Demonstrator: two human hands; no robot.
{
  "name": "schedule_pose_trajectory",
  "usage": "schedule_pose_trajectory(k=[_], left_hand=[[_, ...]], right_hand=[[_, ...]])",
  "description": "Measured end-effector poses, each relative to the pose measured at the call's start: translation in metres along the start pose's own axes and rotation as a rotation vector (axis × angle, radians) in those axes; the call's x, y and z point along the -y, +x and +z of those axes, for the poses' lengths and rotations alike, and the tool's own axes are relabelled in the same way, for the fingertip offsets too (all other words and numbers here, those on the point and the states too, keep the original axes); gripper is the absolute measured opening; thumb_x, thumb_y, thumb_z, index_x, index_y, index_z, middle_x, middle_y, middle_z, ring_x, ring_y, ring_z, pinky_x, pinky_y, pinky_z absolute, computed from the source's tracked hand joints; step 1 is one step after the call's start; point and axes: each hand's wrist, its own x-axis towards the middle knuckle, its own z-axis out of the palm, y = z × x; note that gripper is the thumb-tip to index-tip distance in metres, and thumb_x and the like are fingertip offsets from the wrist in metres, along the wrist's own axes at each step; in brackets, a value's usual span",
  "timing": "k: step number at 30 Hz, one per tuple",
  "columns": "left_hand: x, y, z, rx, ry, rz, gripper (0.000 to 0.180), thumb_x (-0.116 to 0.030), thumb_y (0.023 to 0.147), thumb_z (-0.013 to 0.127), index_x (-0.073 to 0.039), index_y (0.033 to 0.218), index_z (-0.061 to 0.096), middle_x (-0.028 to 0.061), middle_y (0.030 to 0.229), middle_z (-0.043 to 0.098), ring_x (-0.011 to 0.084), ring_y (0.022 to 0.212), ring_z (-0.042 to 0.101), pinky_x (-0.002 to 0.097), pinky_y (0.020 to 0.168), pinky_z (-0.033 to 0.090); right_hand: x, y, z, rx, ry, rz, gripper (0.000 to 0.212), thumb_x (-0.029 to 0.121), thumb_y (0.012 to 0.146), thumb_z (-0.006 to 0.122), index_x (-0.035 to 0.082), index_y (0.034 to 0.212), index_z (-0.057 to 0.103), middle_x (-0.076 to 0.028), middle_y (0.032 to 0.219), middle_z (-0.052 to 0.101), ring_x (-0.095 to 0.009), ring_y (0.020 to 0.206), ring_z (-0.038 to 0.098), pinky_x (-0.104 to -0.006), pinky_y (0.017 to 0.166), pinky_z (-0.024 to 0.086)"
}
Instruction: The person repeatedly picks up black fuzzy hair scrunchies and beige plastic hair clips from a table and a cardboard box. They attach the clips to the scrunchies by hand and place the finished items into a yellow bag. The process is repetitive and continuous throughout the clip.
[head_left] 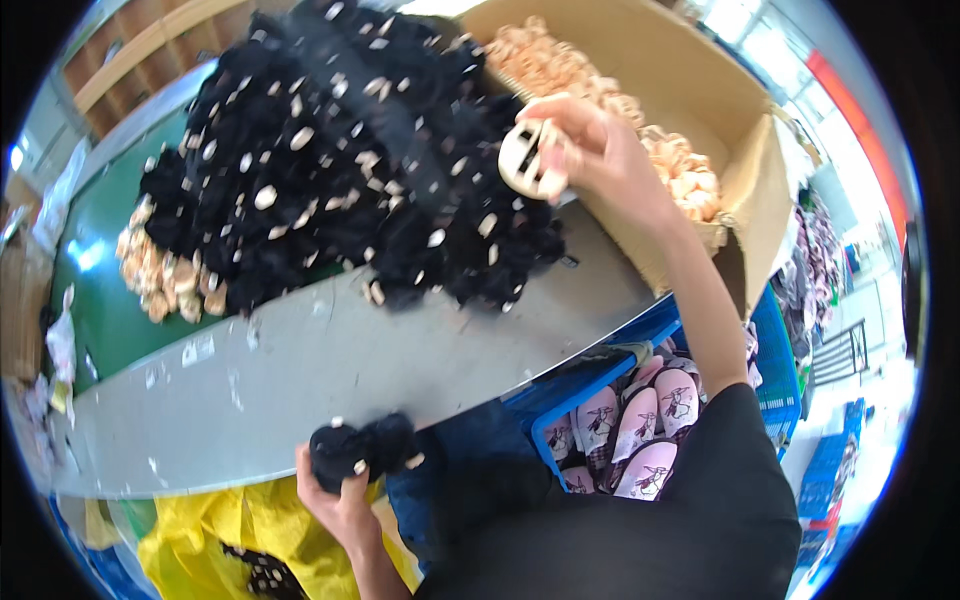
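My left hand (pixel 340 507), low and left of my body, is closed around a black, soft-looking piece (pixel 345 455) with small cream spots. My right hand (pixel 612 160) is raised at the near corner of a cardboard box, pinching a round cream piece (pixel 522 160) with black bars on its face. Just left of that hand, a large heap of black fluffy pieces (pixel 330 150) dotted with cream bits lies on the table. Peach-coloured pieces (pixel 560 68) fill part of the box; their exact kind is unclear.
The cardboard box (pixel 725 90) stands on the grey table edge (pixel 300 385). A small peach pile (pixel 165 270) lies on the green surface (pixel 105 330). Below are a blue crate (pixel 545 400) of pink slippers (pixel 640 430) and a yellow bag (pixel 215 515) with black pieces inside.
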Motion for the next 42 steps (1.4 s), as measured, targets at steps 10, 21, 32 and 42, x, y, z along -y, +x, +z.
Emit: schedule_pose_trajectory(k=[10,21,32,42], left_hand=[[0.004,-0.009,-0.004,0.039,-0.007,0.04,0.026,-0.002,0.081,0.071,-0.001,0.106,0.061,-0.0004,0.096,0.063,0.0067,0.088,0.057,0.0216,0.082,0.046],[0.011,-0.005,-0.032,0.059,-0.085,-0.021,0.036,-0.001,0.075,0.078,0.001,0.107,0.064,0.0031,0.102,0.065,0.0109,0.095,0.06,0.025,0.088,0.046],[0.011,-0.018,-0.022,-0.013,0.285,0.183,0.048,-0.001,0.072,0.082,-0.002,0.112,0.055,0.0069,0.099,0.062,0.0151,0.089,0.062,0.0281,0.083,0.05],[0.026,-0.014,-0.033,-0.235,0.2,0.171,0.045,0.009,0.075,0.064,0.001,0.118,0.05,0.0074,0.107,0.058,0.0126,0.097,0.058,0.0241,0.084,0.048]], right_hand=[[0.017,-0.092,0.22,0.399,0.472,-0.066,0.029,0.004,0.081,0.081,0.002,0.104,0.063,-0.013,0.102,0.07,-0.02,0.1,0.063,-0.0303,0.084,0.049],[-0.018,-0.098,0.267,0.276,0.41,-0.065,0.04,0.028,0.087,0.078,0.003,0.111,0.059,-0.012,0.111,0.062,-0.022,0.103,0.061,-0.032,0.091,0.048],[0.006,-0.079,0.283,0.068,0.11,-0.332,0.028,0.021,0.09,0.062,0.004,0.068,0.058,-0.007,0.063,0.047,-0.02,0.047,0.043,-0.0315,0.044,0.032],[-0.018,-0.079,0.315,0.175,0.522,0.19,0.052,0.035,0.106,0.049,-0.001,0.068,0.047,-0.006,0.056,0.038,-0.01,0.056,0.035,-0.0321,0.049,0.032]])
